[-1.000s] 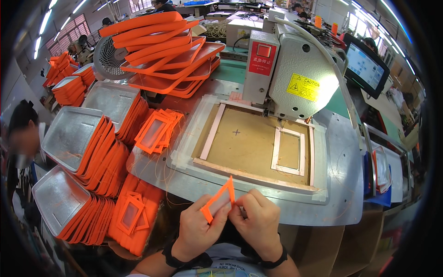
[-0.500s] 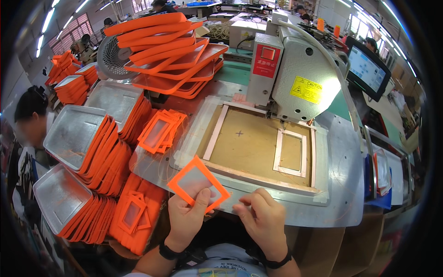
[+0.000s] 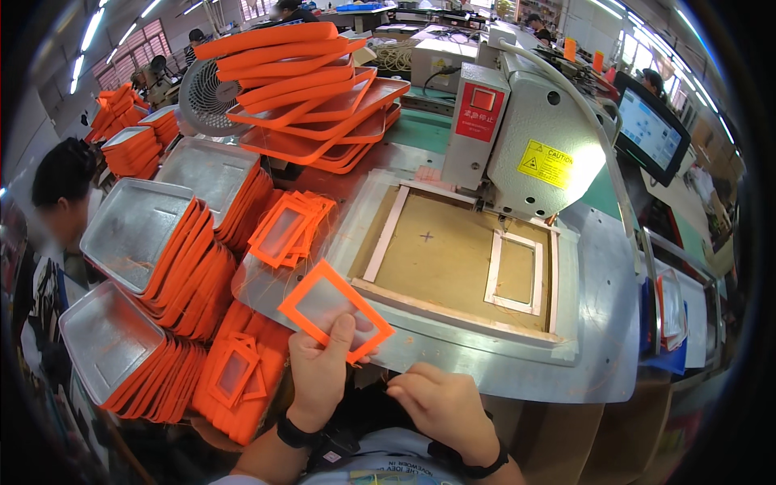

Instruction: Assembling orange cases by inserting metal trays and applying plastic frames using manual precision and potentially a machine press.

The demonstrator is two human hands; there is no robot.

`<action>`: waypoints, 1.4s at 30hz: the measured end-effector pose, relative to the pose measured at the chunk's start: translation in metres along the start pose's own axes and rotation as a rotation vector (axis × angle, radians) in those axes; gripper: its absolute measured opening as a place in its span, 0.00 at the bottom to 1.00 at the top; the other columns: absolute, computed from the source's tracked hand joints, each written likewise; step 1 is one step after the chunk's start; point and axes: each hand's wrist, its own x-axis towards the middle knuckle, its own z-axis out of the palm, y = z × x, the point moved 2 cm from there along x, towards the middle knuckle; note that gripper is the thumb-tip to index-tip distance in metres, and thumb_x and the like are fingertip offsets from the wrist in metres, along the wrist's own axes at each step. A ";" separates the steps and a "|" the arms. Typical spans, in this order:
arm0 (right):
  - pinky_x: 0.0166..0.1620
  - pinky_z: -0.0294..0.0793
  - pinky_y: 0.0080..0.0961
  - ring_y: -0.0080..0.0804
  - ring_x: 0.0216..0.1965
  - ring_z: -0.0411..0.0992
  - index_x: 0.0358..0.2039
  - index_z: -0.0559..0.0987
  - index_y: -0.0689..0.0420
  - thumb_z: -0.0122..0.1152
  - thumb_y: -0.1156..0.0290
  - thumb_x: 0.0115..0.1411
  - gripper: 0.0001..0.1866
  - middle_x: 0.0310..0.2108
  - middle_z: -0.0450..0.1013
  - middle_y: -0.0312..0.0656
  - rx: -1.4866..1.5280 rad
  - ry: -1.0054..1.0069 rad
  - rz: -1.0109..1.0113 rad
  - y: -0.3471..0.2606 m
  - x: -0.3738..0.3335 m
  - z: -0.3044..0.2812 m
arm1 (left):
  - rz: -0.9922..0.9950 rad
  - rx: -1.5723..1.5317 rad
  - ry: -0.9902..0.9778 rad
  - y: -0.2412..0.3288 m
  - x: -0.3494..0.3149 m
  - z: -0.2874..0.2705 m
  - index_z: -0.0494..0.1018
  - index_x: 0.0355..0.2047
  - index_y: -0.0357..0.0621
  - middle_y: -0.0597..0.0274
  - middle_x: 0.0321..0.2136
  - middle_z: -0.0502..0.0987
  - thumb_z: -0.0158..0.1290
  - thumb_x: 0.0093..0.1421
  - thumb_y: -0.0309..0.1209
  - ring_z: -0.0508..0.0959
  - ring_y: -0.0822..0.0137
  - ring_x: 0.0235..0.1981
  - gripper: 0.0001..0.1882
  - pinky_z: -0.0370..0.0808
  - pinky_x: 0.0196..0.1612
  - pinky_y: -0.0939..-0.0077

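An orange-bordered rectangular panel with a clear window (image 3: pixel 321 302) is tilted in my left hand (image 3: pixel 317 368), whose thumb presses on its window near the lower corner. My right hand (image 3: pixel 443 406) is just right of that corner, apart from the panel. Its thumb and fingers are pinched together; whatever may be between them is too small to name. Beyond my hands, a template with a tan sheet (image 3: pixel 436 259) lies on the metal plate under the head of a sewing machine (image 3: pixel 541 121). A smaller white-edged rectangular frame (image 3: pixel 493 279) sits at its right side.
Several similar orange-bordered panels (image 3: pixel 283 230) lie piled left of the template. Stacks of orange-edged trays with clear faces (image 3: pixel 137 234) fill the left, and orange trays (image 3: pixel 307 121) tower behind. A touchscreen (image 3: pixel 651 129) stands at the right. Another person (image 3: pixel 65 190) is at the far left.
My left hand has moved slightly left with the panel. My right hand has drawn down and a little left, away from the template, and its fingers have closed more tightly.
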 end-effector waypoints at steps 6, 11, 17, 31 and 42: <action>0.23 0.71 0.23 0.27 0.18 0.72 0.34 0.78 0.62 0.66 0.78 0.55 0.07 0.26 0.72 0.40 0.093 0.272 0.250 0.002 0.013 -0.006 | 0.065 0.059 -0.068 -0.002 -0.014 0.008 0.76 0.43 0.31 0.59 0.29 0.80 0.49 0.69 0.30 0.80 0.72 0.23 0.13 0.76 0.25 0.82; 0.22 0.71 0.24 0.29 0.18 0.71 0.34 0.78 0.61 0.66 0.78 0.54 0.08 0.26 0.71 0.40 0.118 0.285 0.224 0.005 0.015 -0.006 | 0.190 0.212 -0.115 -0.001 -0.022 0.012 0.77 0.42 0.30 0.59 0.29 0.80 0.53 0.66 0.25 0.77 0.77 0.23 0.10 0.74 0.28 0.84; 0.22 0.72 0.26 0.34 0.18 0.72 0.29 0.77 0.59 0.65 0.80 0.51 0.06 0.24 0.71 0.41 -0.243 0.371 0.153 0.016 0.010 -0.007 | 0.259 0.254 -0.129 -0.001 -0.024 0.017 0.78 0.42 0.31 0.59 0.26 0.81 0.53 0.64 0.24 0.77 0.77 0.22 0.09 0.74 0.26 0.83; 0.21 0.70 0.30 0.37 0.18 0.72 0.29 0.76 0.58 0.67 0.78 0.50 0.07 0.25 0.71 0.40 -0.114 0.352 0.106 0.009 0.008 -0.006 | 0.426 0.386 -0.159 0.000 -0.022 0.019 0.78 0.42 0.31 0.58 0.26 0.80 0.54 0.63 0.24 0.77 0.74 0.20 0.09 0.73 0.25 0.80; 0.22 0.71 0.27 0.35 0.19 0.72 0.29 0.77 0.57 0.67 0.79 0.50 0.07 0.24 0.71 0.40 -0.105 0.332 0.123 0.007 0.006 -0.009 | 0.219 0.228 -0.114 -0.002 -0.019 0.017 0.77 0.44 0.31 0.59 0.28 0.80 0.52 0.65 0.24 0.78 0.76 0.21 0.10 0.74 0.24 0.84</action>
